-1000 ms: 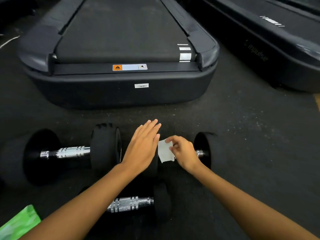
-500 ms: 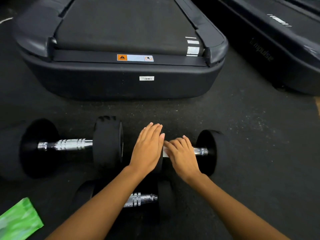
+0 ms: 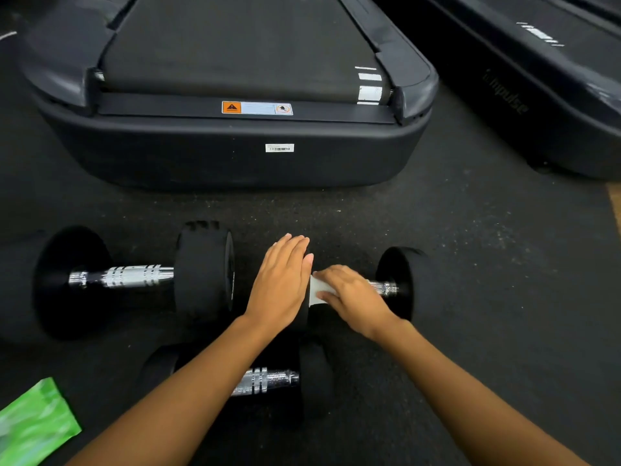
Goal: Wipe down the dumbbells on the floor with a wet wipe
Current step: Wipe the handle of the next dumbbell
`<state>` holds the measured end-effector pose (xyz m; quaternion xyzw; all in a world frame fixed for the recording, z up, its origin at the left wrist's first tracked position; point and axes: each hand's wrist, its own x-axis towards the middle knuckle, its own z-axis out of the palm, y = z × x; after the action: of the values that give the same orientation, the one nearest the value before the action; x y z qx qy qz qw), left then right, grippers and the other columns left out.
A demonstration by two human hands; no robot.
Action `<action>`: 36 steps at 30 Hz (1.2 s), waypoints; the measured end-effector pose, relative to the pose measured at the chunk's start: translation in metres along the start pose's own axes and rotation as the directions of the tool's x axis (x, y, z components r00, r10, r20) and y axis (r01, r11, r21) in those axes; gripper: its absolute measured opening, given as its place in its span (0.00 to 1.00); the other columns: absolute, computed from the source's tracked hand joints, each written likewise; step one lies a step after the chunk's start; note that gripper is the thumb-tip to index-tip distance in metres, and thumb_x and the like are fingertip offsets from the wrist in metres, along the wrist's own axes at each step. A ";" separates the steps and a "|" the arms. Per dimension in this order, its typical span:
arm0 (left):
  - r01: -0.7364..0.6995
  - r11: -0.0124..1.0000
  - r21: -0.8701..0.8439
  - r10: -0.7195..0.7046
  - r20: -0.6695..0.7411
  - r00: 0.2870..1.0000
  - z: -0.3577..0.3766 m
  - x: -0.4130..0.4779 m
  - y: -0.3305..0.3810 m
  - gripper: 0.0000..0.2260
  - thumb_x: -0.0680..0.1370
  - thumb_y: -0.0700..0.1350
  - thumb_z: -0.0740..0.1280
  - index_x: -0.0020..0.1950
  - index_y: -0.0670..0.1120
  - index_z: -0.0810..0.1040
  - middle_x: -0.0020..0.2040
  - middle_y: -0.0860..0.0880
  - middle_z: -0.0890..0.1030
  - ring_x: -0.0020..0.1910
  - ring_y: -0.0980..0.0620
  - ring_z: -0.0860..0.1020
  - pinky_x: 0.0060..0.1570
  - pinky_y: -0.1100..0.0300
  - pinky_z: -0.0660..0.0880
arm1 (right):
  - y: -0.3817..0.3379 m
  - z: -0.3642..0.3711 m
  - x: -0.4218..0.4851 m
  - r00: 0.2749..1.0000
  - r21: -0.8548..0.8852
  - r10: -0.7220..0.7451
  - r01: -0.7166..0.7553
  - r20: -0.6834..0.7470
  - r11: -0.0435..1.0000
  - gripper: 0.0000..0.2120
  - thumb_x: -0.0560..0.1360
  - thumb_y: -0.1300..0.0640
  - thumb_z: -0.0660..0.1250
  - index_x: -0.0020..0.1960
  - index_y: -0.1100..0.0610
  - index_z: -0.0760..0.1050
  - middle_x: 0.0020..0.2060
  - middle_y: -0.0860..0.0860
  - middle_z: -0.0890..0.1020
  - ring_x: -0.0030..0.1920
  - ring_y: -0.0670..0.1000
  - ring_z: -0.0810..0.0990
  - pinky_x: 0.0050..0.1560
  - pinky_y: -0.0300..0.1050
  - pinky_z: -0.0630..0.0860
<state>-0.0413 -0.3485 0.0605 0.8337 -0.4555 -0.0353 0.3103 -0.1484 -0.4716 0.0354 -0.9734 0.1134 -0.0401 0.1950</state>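
Note:
Three black dumbbells with chrome handles lie on the dark floor. My right hand [image 3: 353, 299] presses a white wet wipe [image 3: 317, 290] onto the handle of the right dumbbell [image 3: 401, 280]. My left hand [image 3: 284, 284] lies flat with fingers together on that dumbbell's left weight, which it hides. A larger dumbbell [image 3: 201, 270] lies to the left. A smaller dumbbell [image 3: 312, 378] sits nearer me, partly under my left forearm.
A black treadmill [image 3: 235, 153] stands just beyond the dumbbells, a second treadmill [image 3: 524, 95] at the right. A green wipe packet [image 3: 33, 425] lies at the bottom left. Bare dark floor stretches to the right of the dumbbells.
My right hand has lowered the wipe from the air onto the dumbbell handle. My left hand has settled onto the left weight. The camera has moved slightly closer.

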 end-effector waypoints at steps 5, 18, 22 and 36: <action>-0.007 1.000 0.003 0.007 0.027 1.000 0.000 -0.001 -0.001 0.20 0.82 0.47 0.51 0.72 0.42 0.62 0.72 0.47 0.65 0.74 0.52 0.56 0.71 0.61 0.46 | 0.010 -0.001 -0.015 0.989 -0.069 -0.098 0.091 -0.112 0.993 0.15 0.75 0.58 0.66 0.61 0.60 0.74 0.58 0.54 0.78 0.61 0.52 0.73 0.65 0.45 0.67; 0.000 1.000 -0.017 0.000 0.010 1.000 0.000 -0.001 0.000 0.19 0.82 0.47 0.51 0.72 0.42 0.63 0.72 0.46 0.66 0.74 0.51 0.57 0.71 0.60 0.47 | 0.009 0.004 0.001 0.997 -0.025 -0.019 0.017 -0.075 1.000 0.18 0.76 0.49 0.65 0.61 0.57 0.73 0.53 0.51 0.78 0.55 0.50 0.73 0.63 0.41 0.64; 0.002 1.000 -0.014 -0.002 0.004 1.000 0.002 -0.001 -0.001 0.19 0.82 0.47 0.51 0.72 0.42 0.64 0.71 0.46 0.67 0.73 0.51 0.58 0.72 0.59 0.48 | 0.005 -0.001 0.011 0.997 -0.058 -0.026 0.030 0.079 0.998 0.20 0.79 0.50 0.59 0.68 0.57 0.68 0.59 0.53 0.77 0.62 0.51 0.72 0.71 0.44 0.56; -0.003 1.000 -0.015 0.003 -0.014 1.000 0.004 0.000 -0.003 0.23 0.81 0.53 0.48 0.70 0.41 0.67 0.69 0.45 0.70 0.72 0.49 0.61 0.72 0.55 0.54 | 0.015 -0.025 0.006 0.961 0.028 0.214 -0.222 0.174 0.975 0.13 0.80 0.53 0.55 0.59 0.57 0.72 0.54 0.55 0.77 0.56 0.54 0.75 0.52 0.44 0.69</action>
<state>-0.0405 -0.3493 0.0558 0.8309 -0.4542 -0.0322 0.3197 -0.1491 -0.4957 0.0525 -0.9500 0.2019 0.0620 0.2300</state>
